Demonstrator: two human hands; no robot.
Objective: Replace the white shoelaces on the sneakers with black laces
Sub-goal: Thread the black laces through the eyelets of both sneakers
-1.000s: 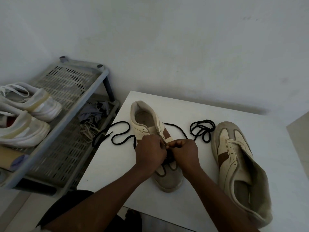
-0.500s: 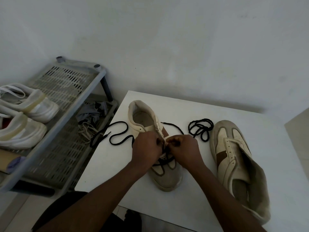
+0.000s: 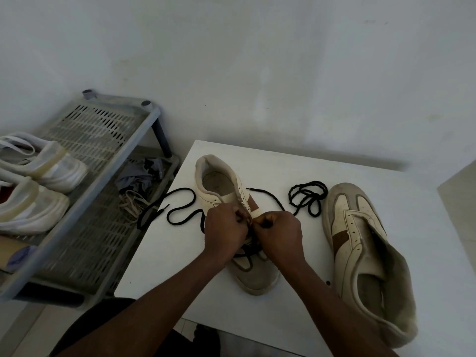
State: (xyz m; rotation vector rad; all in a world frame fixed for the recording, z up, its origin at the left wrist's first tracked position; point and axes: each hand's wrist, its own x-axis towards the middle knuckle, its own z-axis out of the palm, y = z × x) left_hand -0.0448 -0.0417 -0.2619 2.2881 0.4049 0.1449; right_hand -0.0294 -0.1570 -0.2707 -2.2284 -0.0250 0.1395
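A white table (image 3: pixel 373 181) carries a cream sneaker (image 3: pixel 219 184) directly under the fingers (image 3: pixel 239 215), with its heel beyond them. Its black lace (image 3: pixel 180 217) trails over the tabletop left of the fingers. Right of them lie a coiled second black lace (image 3: pixel 307 197) and, farther right, a second sneaker (image 3: pixel 360 240).
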